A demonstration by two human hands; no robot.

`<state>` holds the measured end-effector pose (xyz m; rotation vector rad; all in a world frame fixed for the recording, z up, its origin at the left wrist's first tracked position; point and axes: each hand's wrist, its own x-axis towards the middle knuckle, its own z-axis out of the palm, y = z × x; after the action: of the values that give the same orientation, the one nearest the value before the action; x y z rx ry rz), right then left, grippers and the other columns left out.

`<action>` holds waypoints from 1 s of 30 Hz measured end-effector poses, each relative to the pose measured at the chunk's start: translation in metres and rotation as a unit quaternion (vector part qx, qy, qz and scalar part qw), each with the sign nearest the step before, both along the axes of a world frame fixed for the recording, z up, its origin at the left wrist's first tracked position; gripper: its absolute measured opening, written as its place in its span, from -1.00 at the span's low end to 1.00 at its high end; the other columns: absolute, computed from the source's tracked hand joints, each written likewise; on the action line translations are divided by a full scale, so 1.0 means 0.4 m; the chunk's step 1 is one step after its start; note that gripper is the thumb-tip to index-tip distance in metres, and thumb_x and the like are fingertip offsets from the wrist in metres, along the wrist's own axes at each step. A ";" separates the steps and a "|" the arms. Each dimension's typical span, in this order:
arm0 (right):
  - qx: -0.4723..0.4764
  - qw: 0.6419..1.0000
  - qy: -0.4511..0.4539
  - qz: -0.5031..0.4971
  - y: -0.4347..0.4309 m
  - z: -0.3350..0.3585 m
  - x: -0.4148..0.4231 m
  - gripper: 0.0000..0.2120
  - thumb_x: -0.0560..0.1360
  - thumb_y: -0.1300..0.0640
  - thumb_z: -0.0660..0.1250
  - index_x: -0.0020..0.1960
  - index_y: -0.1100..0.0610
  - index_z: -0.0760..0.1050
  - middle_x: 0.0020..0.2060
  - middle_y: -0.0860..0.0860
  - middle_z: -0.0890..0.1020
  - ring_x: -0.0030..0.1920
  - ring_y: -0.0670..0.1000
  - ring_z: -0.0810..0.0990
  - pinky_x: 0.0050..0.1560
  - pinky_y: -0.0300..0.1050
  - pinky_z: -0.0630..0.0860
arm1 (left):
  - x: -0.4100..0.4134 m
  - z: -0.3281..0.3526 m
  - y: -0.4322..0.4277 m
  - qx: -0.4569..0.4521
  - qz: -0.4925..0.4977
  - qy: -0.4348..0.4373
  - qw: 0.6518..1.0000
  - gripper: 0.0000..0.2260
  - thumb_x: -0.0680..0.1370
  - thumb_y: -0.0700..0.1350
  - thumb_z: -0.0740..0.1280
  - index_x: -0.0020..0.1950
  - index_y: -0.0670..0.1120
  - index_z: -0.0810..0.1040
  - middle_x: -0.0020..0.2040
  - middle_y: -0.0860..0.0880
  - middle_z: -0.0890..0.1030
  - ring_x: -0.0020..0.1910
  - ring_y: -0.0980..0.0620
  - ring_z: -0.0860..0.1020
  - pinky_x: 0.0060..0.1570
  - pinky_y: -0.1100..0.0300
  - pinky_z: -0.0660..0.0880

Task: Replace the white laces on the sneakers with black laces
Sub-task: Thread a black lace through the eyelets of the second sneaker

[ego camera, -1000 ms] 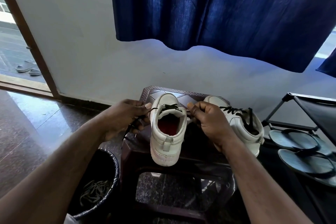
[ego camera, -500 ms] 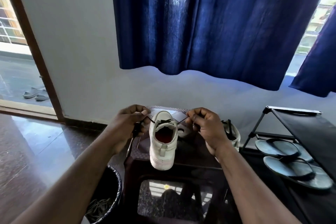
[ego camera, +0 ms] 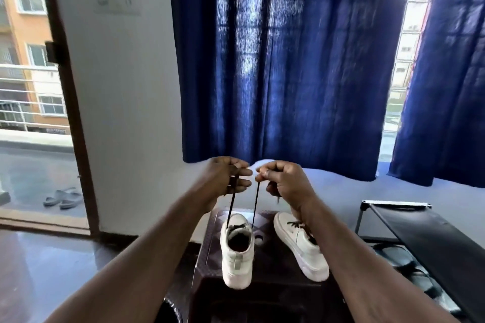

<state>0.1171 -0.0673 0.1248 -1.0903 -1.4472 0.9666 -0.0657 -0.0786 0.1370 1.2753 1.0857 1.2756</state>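
Dark stool [ego camera: 273,257] bears the left sneaker [ego camera: 237,257], toe far, heel near; its black lace [ego camera: 256,202] runs up in two strands to the left hand [ego camera: 225,178] and right hand [ego camera: 283,178], each pinching one end, level above it.

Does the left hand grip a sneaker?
No, the left hand pinches only the black lace, high above the left sneaker on the stool.

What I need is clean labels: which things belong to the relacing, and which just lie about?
Job: left hand and right hand, both pinching the thin black lace; white sneaker being laced; second white sneaker, black-laced; dark brown stool.
Idle: grey sandals outside; black metal shoe rack; blue fabric curtain.
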 end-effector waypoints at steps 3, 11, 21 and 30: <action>0.003 0.999 0.038 0.018 -0.031 0.066 0.003 -0.88 0.60 0.26 0.37 0.06 0.17 0.69 -0.13 0.08 0.77 -0.34 -0.06 0.54 -0.25 -0.22 0.49 | 0.015 0.056 -0.011 0.026 -0.005 0.018 0.999 -0.72 0.71 -0.33 0.10 0.20 -0.27 0.61 0.03 -0.22 0.75 -0.07 -0.19 0.72 -0.02 0.03 0.69; 0.041 0.998 0.017 0.034 -0.040 0.152 -0.008 -0.70 0.52 0.43 0.38 0.15 0.14 0.66 -0.02 0.08 0.77 -0.10 -0.04 0.66 -0.17 -0.24 0.50 | 0.002 0.130 -0.028 0.091 0.033 0.059 0.994 -0.81 0.68 -0.33 0.25 0.10 -0.22 0.66 -0.12 -0.11 0.76 -0.22 -0.05 0.74 -0.23 0.17 0.67; 0.116 0.990 -0.023 -0.078 0.023 0.166 -0.086 -0.87 0.58 0.17 0.45 -0.08 0.00 0.74 -0.17 -0.09 0.76 -0.04 -0.03 0.71 0.11 0.02 0.68 | -0.033 0.147 0.012 0.139 0.130 0.125 0.974 -0.92 0.60 -0.07 0.47 -0.05 0.00 0.77 -0.16 -0.06 0.74 -0.34 0.10 0.60 -0.35 0.32 0.52; 0.145 0.981 -0.044 -0.119 0.050 0.182 -0.102 -0.92 0.56 0.14 0.49 -0.03 0.00 0.76 -0.17 -0.15 0.76 -0.06 -0.13 0.71 0.09 -0.08 0.68 | -0.042 0.153 0.055 0.185 0.171 0.165 0.953 -0.91 0.49 -0.11 0.57 -0.10 0.07 0.72 -0.19 0.11 0.73 -0.16 0.08 0.72 -0.01 -0.03 0.70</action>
<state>0.0761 -0.0472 0.1978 -1.0690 -1.4379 0.5242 -0.0823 -0.0565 0.1981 1.6778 1.3948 1.6192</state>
